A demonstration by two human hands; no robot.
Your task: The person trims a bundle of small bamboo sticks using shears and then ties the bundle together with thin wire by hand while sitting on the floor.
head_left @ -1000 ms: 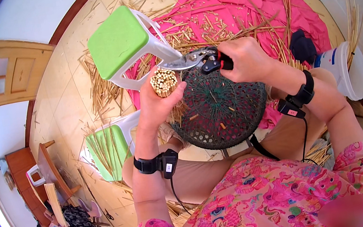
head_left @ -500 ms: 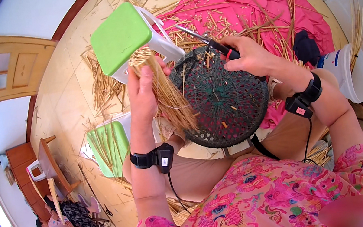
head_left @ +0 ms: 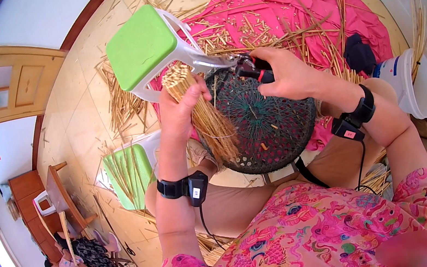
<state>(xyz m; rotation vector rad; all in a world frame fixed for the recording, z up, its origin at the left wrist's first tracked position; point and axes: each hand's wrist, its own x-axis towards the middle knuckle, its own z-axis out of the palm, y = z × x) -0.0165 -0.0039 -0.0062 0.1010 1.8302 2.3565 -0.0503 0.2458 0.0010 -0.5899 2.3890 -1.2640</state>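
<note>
My left hand (head_left: 179, 110) is wrapped around a bundle of straw stalks (head_left: 214, 129). Its trimmed ends face up and its bushy ends hang toward my knee, with a thin pale tie around the lower part. In my right hand (head_left: 290, 71) are pruning shears (head_left: 245, 65) with black and red handles. Their metal blades point left, toward the bundle's cut ends but apart from them. Below both hands is a dark round perforated seat (head_left: 280, 137) covered with green netting. A few short straw bits lie on it.
A green-topped white stool (head_left: 137, 48) stands at far left, a second green stool (head_left: 130, 173) with stalks nearer. Pink cloth (head_left: 310, 5) with straw cuttings spreads beyond the seat. A white bucket (head_left: 422, 86) holds stalks at right. Another person (head_left: 92, 262) sits at lower left.
The bundle has shifted slightly right and down in my left hand. My right hand has turned the shears, bringing the blades lower and closer to the bundle's top.
</note>
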